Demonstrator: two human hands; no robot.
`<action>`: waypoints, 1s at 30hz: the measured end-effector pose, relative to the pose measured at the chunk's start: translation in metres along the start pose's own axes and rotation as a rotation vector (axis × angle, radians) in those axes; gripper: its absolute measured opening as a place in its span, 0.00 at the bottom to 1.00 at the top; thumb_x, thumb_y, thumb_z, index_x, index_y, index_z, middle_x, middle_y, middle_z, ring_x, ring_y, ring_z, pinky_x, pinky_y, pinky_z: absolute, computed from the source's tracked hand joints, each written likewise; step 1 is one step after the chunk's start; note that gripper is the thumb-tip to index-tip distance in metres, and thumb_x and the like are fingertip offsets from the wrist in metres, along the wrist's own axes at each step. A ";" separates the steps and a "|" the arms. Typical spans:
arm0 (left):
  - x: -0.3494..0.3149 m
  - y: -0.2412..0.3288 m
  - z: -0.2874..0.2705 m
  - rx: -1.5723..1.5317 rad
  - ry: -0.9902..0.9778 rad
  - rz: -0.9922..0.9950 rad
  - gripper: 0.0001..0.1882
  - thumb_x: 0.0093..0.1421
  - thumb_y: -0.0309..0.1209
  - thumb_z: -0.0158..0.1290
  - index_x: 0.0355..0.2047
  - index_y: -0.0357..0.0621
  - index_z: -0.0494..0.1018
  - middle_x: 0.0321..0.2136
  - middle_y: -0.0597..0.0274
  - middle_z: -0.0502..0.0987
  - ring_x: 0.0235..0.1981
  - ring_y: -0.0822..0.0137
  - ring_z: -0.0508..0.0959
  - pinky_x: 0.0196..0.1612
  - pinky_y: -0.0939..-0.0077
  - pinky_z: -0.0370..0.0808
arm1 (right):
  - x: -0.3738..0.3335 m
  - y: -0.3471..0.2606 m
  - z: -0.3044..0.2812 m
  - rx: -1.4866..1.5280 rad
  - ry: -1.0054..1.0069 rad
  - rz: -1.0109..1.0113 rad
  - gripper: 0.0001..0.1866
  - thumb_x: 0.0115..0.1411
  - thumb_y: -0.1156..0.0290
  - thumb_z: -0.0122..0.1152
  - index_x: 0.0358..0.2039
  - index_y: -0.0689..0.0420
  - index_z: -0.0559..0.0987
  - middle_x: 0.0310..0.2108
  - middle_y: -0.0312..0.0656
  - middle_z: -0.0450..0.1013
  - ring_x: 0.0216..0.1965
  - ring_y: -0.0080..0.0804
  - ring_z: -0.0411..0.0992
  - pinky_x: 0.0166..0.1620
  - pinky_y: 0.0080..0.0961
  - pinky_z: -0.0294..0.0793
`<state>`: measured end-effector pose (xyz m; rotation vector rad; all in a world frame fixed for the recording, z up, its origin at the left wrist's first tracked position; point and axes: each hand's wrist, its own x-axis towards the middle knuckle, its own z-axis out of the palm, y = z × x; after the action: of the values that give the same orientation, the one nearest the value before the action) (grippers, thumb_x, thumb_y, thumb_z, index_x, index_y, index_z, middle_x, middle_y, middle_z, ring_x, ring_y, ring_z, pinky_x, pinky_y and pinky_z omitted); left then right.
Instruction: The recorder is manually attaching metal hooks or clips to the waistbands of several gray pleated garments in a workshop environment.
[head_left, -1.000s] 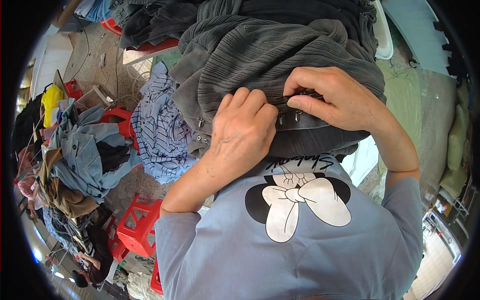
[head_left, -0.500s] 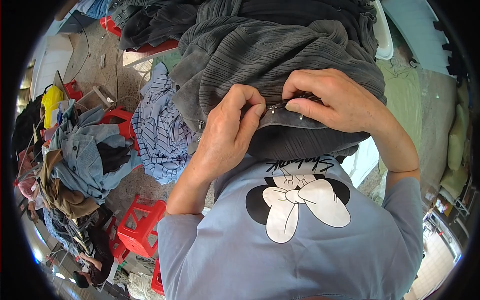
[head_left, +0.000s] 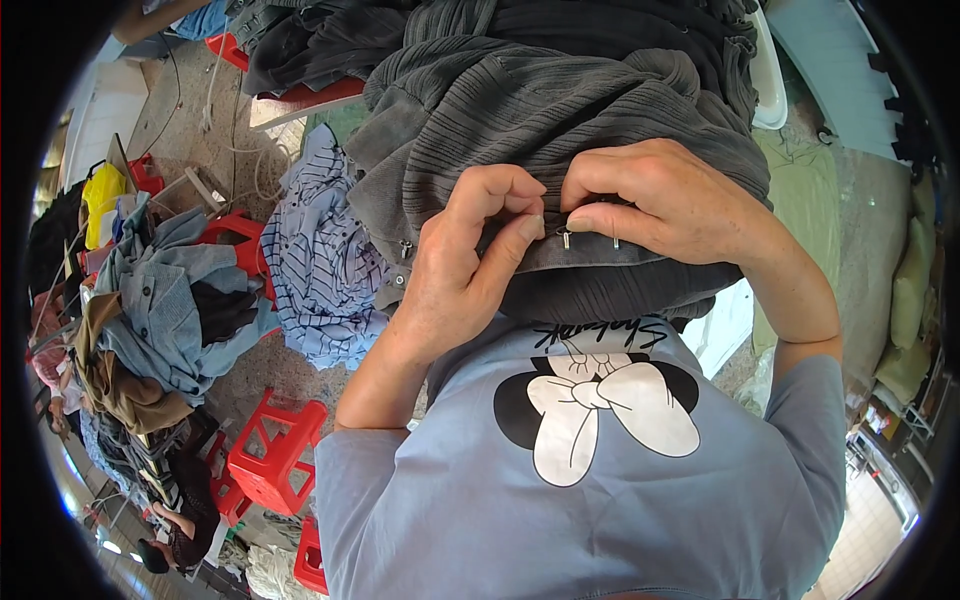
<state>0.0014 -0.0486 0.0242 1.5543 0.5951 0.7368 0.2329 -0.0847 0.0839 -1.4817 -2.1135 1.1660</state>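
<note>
A dark grey ribbed garment (head_left: 560,110) lies bunched on a heap in front of me. Its flat grey band (head_left: 590,262) runs across under my hands, with small metal hooks (head_left: 566,238) on it. My left hand (head_left: 465,262) pinches the band's edge between thumb and fingers. My right hand (head_left: 665,200) grips the band just right of the hooks, fingertips almost meeting the left hand's. I wear a pale blue shirt with a bow print (head_left: 590,410).
A blue striped cloth (head_left: 320,270) hangs left of the heap. Red plastic stools (head_left: 275,460) stand on the floor below left, beside a pile of denim and brown clothes (head_left: 150,320). A white surface (head_left: 725,320) shows at right.
My left hand has slid right along the band until its fingertips meet my right hand. The metal hooks now show between the two hands.
</note>
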 end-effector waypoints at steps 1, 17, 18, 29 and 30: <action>0.000 0.000 0.000 -0.006 -0.007 -0.003 0.12 0.65 0.18 0.53 0.48 0.34 0.69 0.36 0.57 0.77 0.37 0.67 0.80 0.44 0.74 0.77 | 0.000 0.000 0.000 0.005 0.007 -0.019 0.10 0.65 0.64 0.59 0.34 0.59 0.78 0.28 0.44 0.76 0.33 0.45 0.76 0.38 0.40 0.73; 0.001 -0.005 -0.012 -0.405 0.115 -0.128 0.10 0.66 0.17 0.52 0.46 0.37 0.67 0.37 0.61 0.76 0.37 0.75 0.75 0.45 0.81 0.73 | 0.000 0.008 0.002 0.090 0.005 -0.051 0.09 0.64 0.65 0.60 0.33 0.58 0.76 0.26 0.42 0.74 0.30 0.41 0.74 0.36 0.37 0.71; 0.002 -0.006 -0.022 -0.418 0.189 -0.096 0.11 0.65 0.18 0.53 0.47 0.38 0.68 0.37 0.60 0.77 0.38 0.74 0.76 0.44 0.80 0.74 | -0.001 0.009 0.001 0.102 0.013 -0.036 0.09 0.64 0.66 0.60 0.33 0.58 0.76 0.26 0.42 0.74 0.30 0.41 0.74 0.35 0.36 0.71; -0.005 0.008 -0.055 0.277 0.326 0.040 0.08 0.58 0.20 0.59 0.39 0.38 0.79 0.39 0.61 0.79 0.43 0.66 0.75 0.48 0.72 0.71 | -0.003 0.010 0.001 0.211 0.062 -0.046 0.08 0.67 0.68 0.59 0.36 0.61 0.77 0.27 0.39 0.73 0.29 0.31 0.72 0.35 0.29 0.71; -0.005 0.013 -0.041 0.260 0.162 0.009 0.07 0.58 0.21 0.60 0.37 0.39 0.80 0.38 0.60 0.79 0.42 0.65 0.76 0.48 0.70 0.71 | -0.005 0.010 -0.001 0.234 0.089 -0.053 0.08 0.67 0.68 0.58 0.37 0.61 0.77 0.27 0.38 0.73 0.29 0.28 0.71 0.35 0.28 0.71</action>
<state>-0.0329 -0.0262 0.0383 1.7467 0.8309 0.8224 0.2415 -0.0871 0.0779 -1.3382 -1.8736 1.2546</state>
